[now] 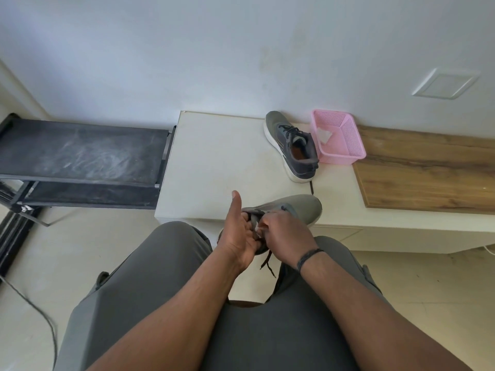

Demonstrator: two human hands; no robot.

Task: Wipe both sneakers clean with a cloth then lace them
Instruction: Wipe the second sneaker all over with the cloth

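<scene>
One grey sneaker (300,207) rests between my knees at the front edge of the white ledge (214,156), toe pointing away to the right. My left hand (238,234) holds its heel end, fingers curled into the opening and thumb sticking up. My right hand (284,236) pinches the dark lace (267,263) at the tongue; a loose lace end hangs down between my legs. The second grey sneaker (292,148), laced, stands farther back on the ledge. A white cloth (324,135) lies inside a pink basket (345,153) just right of it.
A dark, dusty shoe rack (80,153) stands left of the ledge. A wooden panel (428,170) covers the ledge's right part. A grey cable (40,314) runs across the floor at the lower left. The white wall lies close behind.
</scene>
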